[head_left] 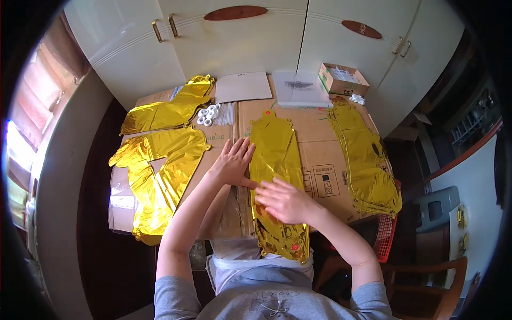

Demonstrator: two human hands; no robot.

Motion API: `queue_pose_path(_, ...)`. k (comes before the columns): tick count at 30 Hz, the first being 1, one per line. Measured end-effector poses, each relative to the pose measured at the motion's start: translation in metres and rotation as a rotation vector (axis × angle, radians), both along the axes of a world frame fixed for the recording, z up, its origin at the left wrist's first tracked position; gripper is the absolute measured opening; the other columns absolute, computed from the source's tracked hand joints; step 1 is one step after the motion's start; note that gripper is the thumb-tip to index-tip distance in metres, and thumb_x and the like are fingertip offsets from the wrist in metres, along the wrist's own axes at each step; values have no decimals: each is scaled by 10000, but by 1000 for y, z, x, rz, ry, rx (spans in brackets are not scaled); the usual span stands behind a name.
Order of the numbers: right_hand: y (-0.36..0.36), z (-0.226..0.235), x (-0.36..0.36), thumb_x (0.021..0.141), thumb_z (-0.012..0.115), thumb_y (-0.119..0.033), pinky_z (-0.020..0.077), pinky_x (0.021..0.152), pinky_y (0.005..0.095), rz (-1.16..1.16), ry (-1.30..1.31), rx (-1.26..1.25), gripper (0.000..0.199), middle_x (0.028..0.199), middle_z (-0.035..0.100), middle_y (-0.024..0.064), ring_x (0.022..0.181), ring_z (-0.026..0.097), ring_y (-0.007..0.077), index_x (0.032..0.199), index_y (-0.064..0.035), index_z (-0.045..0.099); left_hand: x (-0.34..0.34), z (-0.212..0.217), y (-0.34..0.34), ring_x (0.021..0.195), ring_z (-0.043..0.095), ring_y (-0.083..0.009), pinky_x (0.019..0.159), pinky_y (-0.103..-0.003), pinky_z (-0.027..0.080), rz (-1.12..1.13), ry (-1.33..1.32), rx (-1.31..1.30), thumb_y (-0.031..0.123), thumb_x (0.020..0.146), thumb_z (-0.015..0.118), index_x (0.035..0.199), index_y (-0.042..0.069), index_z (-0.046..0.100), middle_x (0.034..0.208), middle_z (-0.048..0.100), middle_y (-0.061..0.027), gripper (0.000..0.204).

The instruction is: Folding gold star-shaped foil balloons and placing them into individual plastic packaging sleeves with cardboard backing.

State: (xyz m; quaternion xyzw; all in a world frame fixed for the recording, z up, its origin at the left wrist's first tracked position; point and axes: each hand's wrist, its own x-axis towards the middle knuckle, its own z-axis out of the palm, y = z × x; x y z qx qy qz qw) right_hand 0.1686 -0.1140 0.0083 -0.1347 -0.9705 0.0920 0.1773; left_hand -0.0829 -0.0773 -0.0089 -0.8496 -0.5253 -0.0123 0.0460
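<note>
A long, flat gold foil balloon (274,144) lies lengthwise in front of me. Its near end hangs past the table edge toward my lap. My left hand (232,164) lies along its left edge with fingers stretched out, fingertips at the foil. Across the balloon's middle, my right hand (287,201) rests with its fingers extended and slightly blurred. I see nothing grasped in either hand. To the left are two more flat gold foil balloons, an angular one (186,160) near me and another (154,116) behind it. A further gold foil balloon (365,165) lies at the right.
Flattened cardboard (325,154) covers the table. At the back are white tape-like rings (209,114), thin clear straws (228,113), a pale card (244,87), a clear plastic bag (300,89) and a small box of white sticks (344,77). A red basket (385,237) stands below right.
</note>
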Motion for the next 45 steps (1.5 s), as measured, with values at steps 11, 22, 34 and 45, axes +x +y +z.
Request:
queue_pose_path(11, -9, -20, -7, 905, 595, -255, 316, 1132, 441, 112, -64, -31, 423, 1387, 528, 88, 1339, 443, 266, 1298, -98, 573, 2, 5, -2, 1423, 254, -394, 1141, -573, 186, 8, -14, -23, 880, 611, 541, 1451, -65, 294, 1511, 284, -275, 1288)
queue_pose_path(22, -23, -16, -2, 928, 564, -338, 296, 1140, 488, 136, -115, -97, 383, 1420, 509, 11, 1369, 400, 251, 1298, -244, 599, 3, 6, 0, 1426, 252, -386, 1143, -570, 189, 11, 5, -26, 898, 594, 525, 1453, -69, 287, 1514, 282, -272, 1315)
queue_pose_path(34, -32, -17, 2, 936, 535, -358, 246, 1158, 498, 135, -165, -37, 422, 1467, 454, -29, 1403, 345, 217, 1347, -264, 552, -7, -6, 24, 1466, 178, -310, 1152, -583, 149, 161, -51, -59, 721, 863, 413, 1495, 44, 278, 1560, 281, -109, 936)
queue_pose_path(45, -34, -21, 1, 944, 534, -374, 205, 1163, 534, 128, -147, -17, 437, 1466, 451, -67, 1418, 314, 193, 1374, -298, 521, 0, -15, 31, 1438, 258, -313, 1126, -615, 203, 449, -353, 238, 371, 913, 553, 1443, 51, 356, 1495, 375, -135, 649)
